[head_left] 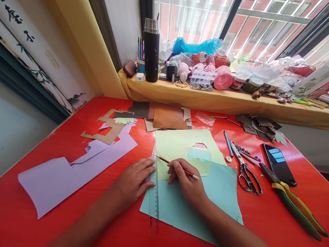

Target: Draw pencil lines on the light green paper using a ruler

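My right hand point(187, 181) is closed around a red and black pencil point(192, 174), its tip pointing left at the ruler's edge. Under it, a pale green sheet of paper point(172, 144) with a cut-out lies over a light blue sheet point(223, 188). A clear ruler point(155, 206) runs lengthwise along the sheets' left side. My left hand point(135, 175) lies on the ruler's left edge, fingers stretched out and thumb apart, pressing it down. A strip of purple paper shows beneath the ruler.
Purple paper point(84, 171) and a brown cut-out sheet point(110, 133) lie left. Brown sheets point(169, 116) are behind. At right are scissors point(244, 171), pliers point(290, 199), a phone point(279, 164) and dark scraps point(257, 125). A black flask point(151, 51) stands on the crowded windowsill.
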{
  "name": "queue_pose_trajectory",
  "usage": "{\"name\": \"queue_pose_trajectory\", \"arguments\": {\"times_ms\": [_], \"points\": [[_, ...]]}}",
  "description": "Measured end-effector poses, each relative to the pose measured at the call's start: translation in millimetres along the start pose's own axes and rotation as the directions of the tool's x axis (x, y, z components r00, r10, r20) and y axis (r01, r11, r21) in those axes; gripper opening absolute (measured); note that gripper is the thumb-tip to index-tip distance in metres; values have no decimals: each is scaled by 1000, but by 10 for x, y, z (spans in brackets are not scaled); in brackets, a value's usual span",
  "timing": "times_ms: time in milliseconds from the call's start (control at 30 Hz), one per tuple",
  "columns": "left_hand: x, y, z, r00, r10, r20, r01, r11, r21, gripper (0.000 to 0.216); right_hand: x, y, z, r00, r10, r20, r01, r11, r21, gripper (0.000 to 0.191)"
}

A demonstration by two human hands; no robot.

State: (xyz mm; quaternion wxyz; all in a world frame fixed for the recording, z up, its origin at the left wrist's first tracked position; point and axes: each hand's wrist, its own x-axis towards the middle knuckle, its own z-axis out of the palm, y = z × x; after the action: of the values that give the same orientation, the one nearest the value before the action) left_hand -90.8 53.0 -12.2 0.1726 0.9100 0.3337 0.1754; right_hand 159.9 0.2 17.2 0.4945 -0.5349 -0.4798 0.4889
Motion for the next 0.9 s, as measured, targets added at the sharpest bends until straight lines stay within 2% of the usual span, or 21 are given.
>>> {"name": "queue_pose_trajectory", "arguments": {"times_ms": [900], "points": [[-3, 1, -20, 1000, -3, 14, 3, 1000, 9, 39, -38, -11, -9, 999, -36, 0, 36, 998, -54, 52]]}}
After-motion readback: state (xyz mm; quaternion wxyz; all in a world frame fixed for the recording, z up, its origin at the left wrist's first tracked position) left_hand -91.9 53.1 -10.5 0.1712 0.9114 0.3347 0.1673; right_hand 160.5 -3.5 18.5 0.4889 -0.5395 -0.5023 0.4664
